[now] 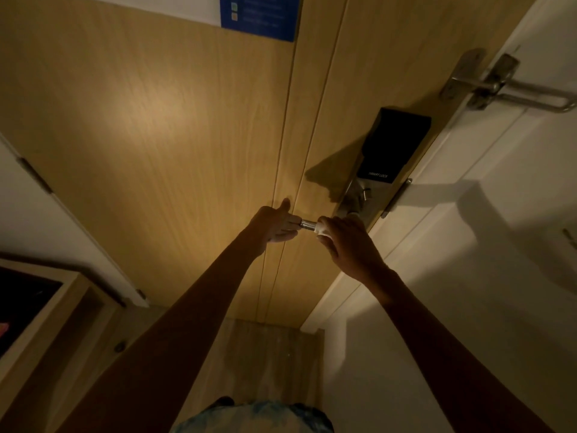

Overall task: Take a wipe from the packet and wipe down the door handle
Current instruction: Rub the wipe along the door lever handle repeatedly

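A silver lever door handle (307,225) sticks out to the left from a metal lock plate on a light wooden door (156,120). My right hand (346,242) is wrapped around the handle with a white wipe (320,229) bunched under its fingers. My left hand (274,225) holds the free tip of the handle, thumb raised against the door. Only a short bare stretch of the lever shows between the two hands. No wipe packet is in sight.
A black smart lock panel (393,145) sits above the handle. A metal swing-bar door guard (512,85) bridges door and white frame at upper right. A blue notice (259,17) hangs at the top. A wooden shelf unit (46,307) stands at lower left.
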Demonstrator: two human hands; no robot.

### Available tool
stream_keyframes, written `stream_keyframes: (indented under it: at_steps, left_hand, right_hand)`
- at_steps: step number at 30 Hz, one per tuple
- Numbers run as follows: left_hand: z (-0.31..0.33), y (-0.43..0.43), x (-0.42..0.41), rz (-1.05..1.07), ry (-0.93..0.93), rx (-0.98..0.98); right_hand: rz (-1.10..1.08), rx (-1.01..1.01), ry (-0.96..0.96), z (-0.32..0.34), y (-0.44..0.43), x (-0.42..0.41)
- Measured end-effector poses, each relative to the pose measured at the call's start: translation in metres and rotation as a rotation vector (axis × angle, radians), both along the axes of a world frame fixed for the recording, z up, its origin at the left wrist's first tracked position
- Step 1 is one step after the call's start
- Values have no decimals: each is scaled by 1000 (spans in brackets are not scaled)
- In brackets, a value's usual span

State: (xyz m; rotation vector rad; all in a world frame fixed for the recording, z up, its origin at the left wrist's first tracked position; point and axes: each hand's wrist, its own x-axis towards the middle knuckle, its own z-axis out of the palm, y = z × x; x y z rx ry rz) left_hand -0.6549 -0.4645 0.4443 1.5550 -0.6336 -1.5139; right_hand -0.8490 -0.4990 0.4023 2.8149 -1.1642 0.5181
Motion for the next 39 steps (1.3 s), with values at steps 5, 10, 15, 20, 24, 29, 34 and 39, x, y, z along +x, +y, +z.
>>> stream_keyframes:
  at_steps: [5,10,15,20,24,29,34,39]
  left_hand:
    - [-7,-1,2,9,-8,-2]
    - [-5,2,2,-11,25,-11]
    - [-1,3,2,-32,26,-13]
    - [5,-1,4,-66,-42,0]
    - [10,-1,6,-115,-2,14]
    - [1,3,12,-116,-1,-13]
    - [-7,-1,14,-122,-35,-23]
    - [-8,-3,13,-132,-95,-36]
  right_hand:
    - [5,117,-89,16,-9,-4]
    - [79,206,-112,23,-12,-11]
    - [-58,23,-30,-2,3,19]
    - [-64,13,-64,0,6,8]
    - [-73,-4,-66,2,4,11]
    - [17,37,-1,5,-1,25]
    - [98,81,15,19,-10,16]
    - [76,197,7,15,-9,27]
